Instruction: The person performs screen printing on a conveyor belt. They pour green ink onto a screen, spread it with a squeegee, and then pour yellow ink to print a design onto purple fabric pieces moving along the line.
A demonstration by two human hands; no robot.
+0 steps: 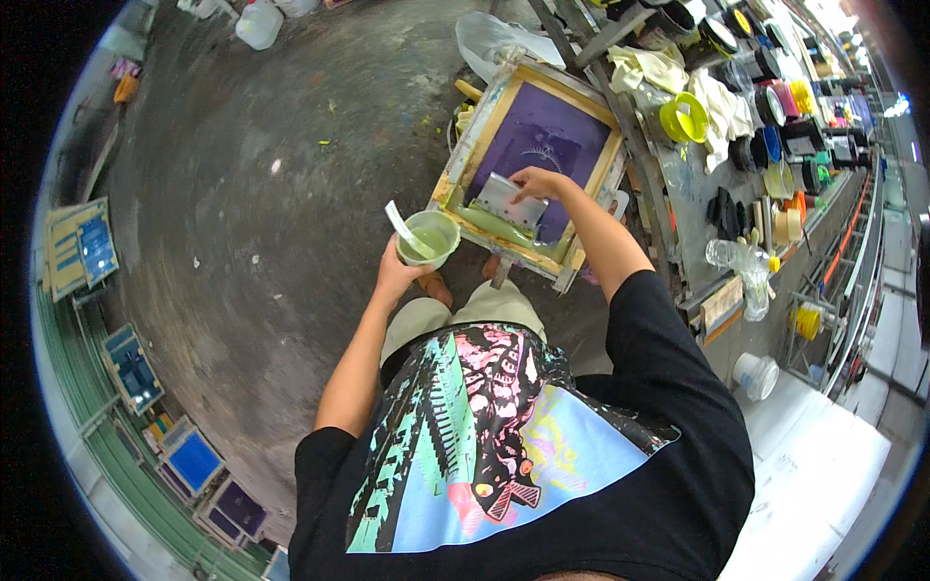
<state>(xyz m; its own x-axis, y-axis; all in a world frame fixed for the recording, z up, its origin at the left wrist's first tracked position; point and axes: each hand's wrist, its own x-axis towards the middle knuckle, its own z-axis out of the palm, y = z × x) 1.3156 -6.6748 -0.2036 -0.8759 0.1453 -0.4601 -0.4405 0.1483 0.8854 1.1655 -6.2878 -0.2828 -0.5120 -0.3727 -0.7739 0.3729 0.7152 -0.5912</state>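
My left hand [393,275] is closed around a small tub [449,254] of pale green ink. A white spatula [395,216] leans in it, its handle sticking up past the rim. My right hand [537,183] grips a flat, silvery scraper [504,197] with holes along it, which is over the lower part of a screen printing frame [603,109]. The frame has a purple mesh [509,121] with a faint curved design, and tape along its borders. Pale green ink [492,226] lies in a band below the scraper, near the frame's close edge.
On the right, a long workbench [668,184] carries several ink tubs, pale cloths [727,121], a yellow-green tub [684,118] and a clear bottle [744,257]. Other screens [194,457] lean along the left wall. A clear plastic bag [489,44] lies beyond the frame.
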